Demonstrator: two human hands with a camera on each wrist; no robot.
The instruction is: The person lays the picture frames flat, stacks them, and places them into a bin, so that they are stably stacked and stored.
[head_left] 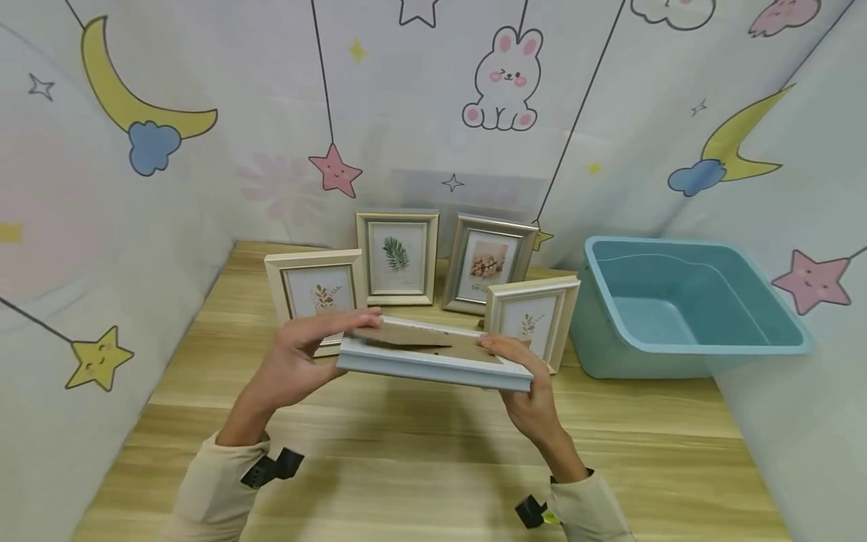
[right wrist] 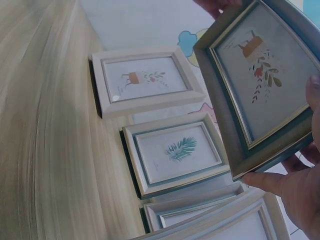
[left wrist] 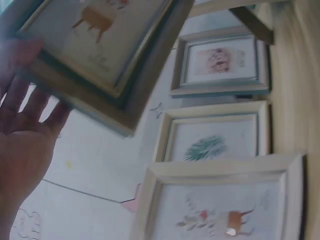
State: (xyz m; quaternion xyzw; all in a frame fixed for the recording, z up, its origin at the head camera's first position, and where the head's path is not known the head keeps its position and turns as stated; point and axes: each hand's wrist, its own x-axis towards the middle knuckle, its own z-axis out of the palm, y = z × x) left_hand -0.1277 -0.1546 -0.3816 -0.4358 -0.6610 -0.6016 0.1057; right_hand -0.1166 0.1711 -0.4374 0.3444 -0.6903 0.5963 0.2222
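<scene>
Both hands hold a picture frame [head_left: 433, 370] up above the table, its brown back [head_left: 474, 348] tilted toward the head camera. A stand flap [head_left: 406, 336] sticks up slightly from that back. My left hand [head_left: 291, 361] grips the left end, fingers over the back. At the opposite end, my right hand [head_left: 531, 388] grips the frame's edge. In the right wrist view, the held frame's front shows a potted plant print [right wrist: 260, 65]. Behind it stand a cream frame [head_left: 274, 280], a leaf-print frame [head_left: 397, 252], a silvery frame [head_left: 491, 263] and another pale frame [head_left: 533, 320].
A blue-green plastic tub [head_left: 643, 365] stands at the right of the wooden table [head_left: 406, 467]. Behind the frames hangs a white cloth [head_left: 257, 68] printed with stars, moons and a rabbit. It also borders both sides of the table.
</scene>
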